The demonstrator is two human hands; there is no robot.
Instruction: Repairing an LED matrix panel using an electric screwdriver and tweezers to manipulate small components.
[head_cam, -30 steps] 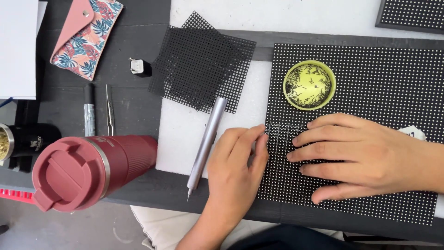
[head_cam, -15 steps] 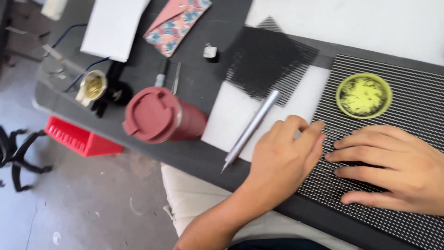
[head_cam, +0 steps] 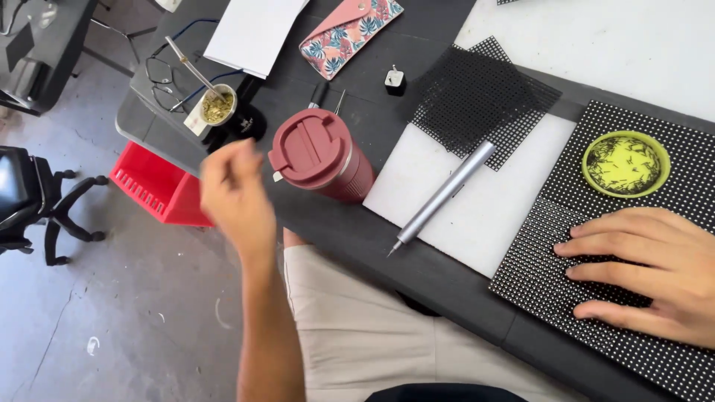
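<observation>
My right hand (head_cam: 655,268) lies flat, fingers spread, on the dotted black panel (head_cam: 551,298) at lower right. My left hand (head_cam: 234,190), blurred and seemingly empty, hangs beside the maroon tumbler (head_cam: 322,154).

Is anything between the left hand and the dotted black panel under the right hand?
Yes. The left hand is raised off the table's left edge, and the dark red tumbler and silver pen-like tool lie between it and the dotted black panel, where the right hand lies flat.
</observation>
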